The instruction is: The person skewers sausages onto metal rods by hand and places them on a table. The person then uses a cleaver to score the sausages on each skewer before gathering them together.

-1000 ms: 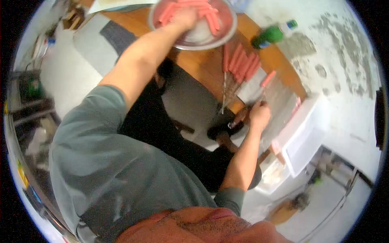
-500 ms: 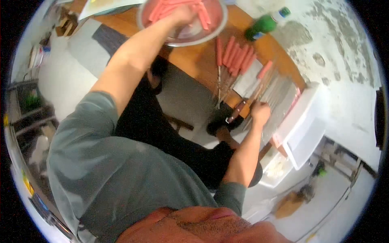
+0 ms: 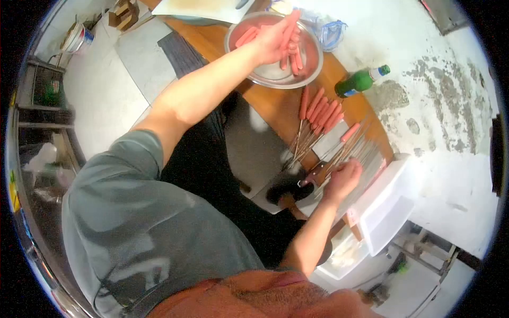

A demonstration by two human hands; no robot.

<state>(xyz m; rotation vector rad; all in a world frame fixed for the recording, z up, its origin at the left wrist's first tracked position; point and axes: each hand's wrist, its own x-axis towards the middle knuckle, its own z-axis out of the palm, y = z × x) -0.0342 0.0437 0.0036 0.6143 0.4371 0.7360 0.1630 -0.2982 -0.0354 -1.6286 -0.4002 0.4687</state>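
My left hand (image 3: 275, 45) is over the metal bowl (image 3: 238, 63), its fingers wrapped around a pink sausage (image 3: 291, 27). More sausages (image 3: 246, 37) lie in the bowl below it. My right hand (image 3: 343, 180) is closed among thin skewers (image 3: 366, 151) spread along the table's edge. What its fingers grip is too blurred to make out. Between the two hands, several skewered sausages (image 3: 321, 111) lie side by side. A single sausage (image 3: 350, 132) rests nearer my right hand. A brown knife handle (image 3: 314, 174) sits left of that hand.
A green bottle (image 3: 355, 83) stands beside the wooden table (image 3: 283, 111) near the stained wall. Clear plastic wrapping (image 3: 332, 34) lies behind the bowl, and a white board (image 3: 199, 8) is at the far left. A white bin (image 3: 389, 212) stands at right.
My left hand has lifted from among the sausages and now shows one upright in its fingers. My right hand stays by the skewers. The camera view has shifted.
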